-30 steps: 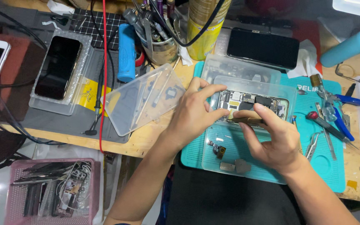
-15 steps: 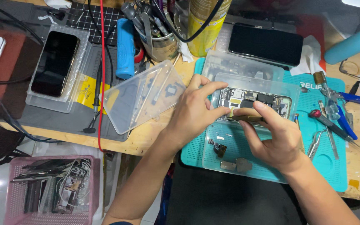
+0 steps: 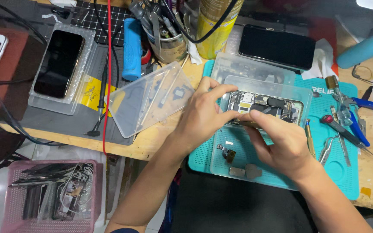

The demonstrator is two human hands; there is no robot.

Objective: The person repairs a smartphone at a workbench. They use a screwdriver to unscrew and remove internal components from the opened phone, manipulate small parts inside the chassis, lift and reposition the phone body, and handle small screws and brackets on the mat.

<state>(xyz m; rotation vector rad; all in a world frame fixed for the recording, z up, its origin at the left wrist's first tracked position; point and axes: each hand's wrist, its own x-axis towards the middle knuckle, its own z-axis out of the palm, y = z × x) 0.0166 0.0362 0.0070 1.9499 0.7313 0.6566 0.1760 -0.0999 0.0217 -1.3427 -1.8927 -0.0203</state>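
Observation:
An opened phone (image 3: 267,105) with its circuit parts exposed lies inside a clear plastic tray (image 3: 262,86) on a teal work mat (image 3: 339,168). My left hand (image 3: 203,114) grips the phone's left end with thumb and fingers. My right hand (image 3: 283,144) rests on the phone's near edge, its index finger pressing along it; whether it holds a small tool is hidden. Small loose phone parts (image 3: 238,166) lie in the tray below my hands.
A clear plastic lid (image 3: 150,99) lies left of my hands. A black phone (image 3: 276,46) sits behind the tray, another phone (image 3: 59,64) in a tray far left. Tweezers, a red screwdriver (image 3: 344,133) and blue-handled pliers (image 3: 370,108) lie right. A pink basket (image 3: 50,196) stands below the bench.
Both hands stay on the opened phone. My right hand has slid a little along the phone's near edge, and the view has shifted slightly.

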